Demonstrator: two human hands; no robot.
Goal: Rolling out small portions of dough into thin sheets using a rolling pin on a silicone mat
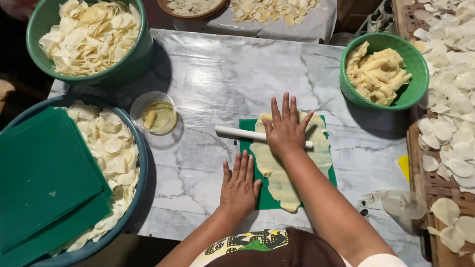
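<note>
Right hand point(286, 129) flat and open atop white rolling pin point(242, 133) lying crosswise over dough sheet point(284, 170) on green mat point(264, 195), left hand point(240, 185) spread open, pinning mat edge to marble counter point(213, 74).

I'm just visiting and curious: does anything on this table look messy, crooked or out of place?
Little stands out. The dough sheet spills past the near edge of the green mat, and a few dark specks lie on the marble table. The right hand presses the white rolling pin; the left hand lies flat by the mat's edge.
</note>
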